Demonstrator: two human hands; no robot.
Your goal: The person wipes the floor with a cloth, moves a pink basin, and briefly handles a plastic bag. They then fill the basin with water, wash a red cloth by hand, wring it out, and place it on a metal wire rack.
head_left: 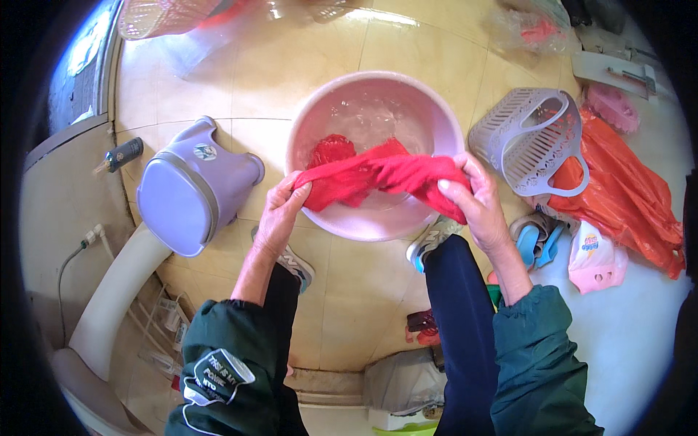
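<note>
A wet-looking red knitted cloth (376,171) is stretched between my two hands above a round pink plastic basin (376,231). My left hand (282,206) pinches its left end between thumb and fingers, by the basin's left rim. At the right rim, my right hand (473,197) grips the other end, thumb on top. Clear water (376,117) fills part of the basin. Another red bunch of fabric (331,150) lies in the water on the left; whether it joins the held cloth I cannot tell.
Left of the basin is a purple plastic stool (182,196), with a dark bottle (125,154) beyond it. A lilac plastic basket (529,144) and orange plastic bag (621,180) lie to the right, near blue slippers (537,245) and a white-and-pink packet (594,259). A wicker-like basket (163,16) stands at upper left.
</note>
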